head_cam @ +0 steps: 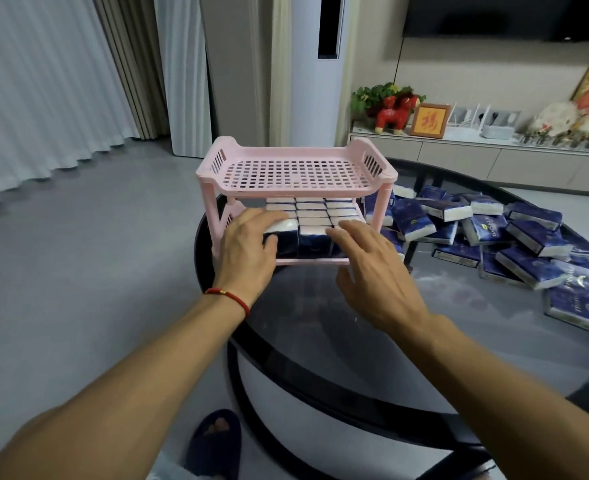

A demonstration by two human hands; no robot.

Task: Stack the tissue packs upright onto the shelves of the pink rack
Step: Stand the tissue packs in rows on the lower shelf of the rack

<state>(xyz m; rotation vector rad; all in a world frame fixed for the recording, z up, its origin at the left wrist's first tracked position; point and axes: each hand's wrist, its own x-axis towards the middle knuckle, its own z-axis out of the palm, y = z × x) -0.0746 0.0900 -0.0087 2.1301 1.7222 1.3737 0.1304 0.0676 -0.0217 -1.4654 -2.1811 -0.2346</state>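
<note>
Tissue packs (315, 237) under both hands' straight, spread fingers (343, 226) look light, soft, slippery-wrapped: best pinched across their flat faces.

One pink two-shelf rack (296, 174). Tissue packs upright on its lower shelf (315, 233): three columns, rows behind not countable. Loose tissue packs heaped at right (515, 237): roughly twenty, overlapping. One round glass table (424, 327). Two hands: left hand (248, 247), right hand (372, 265). One red wrist cord (229, 295).
</note>
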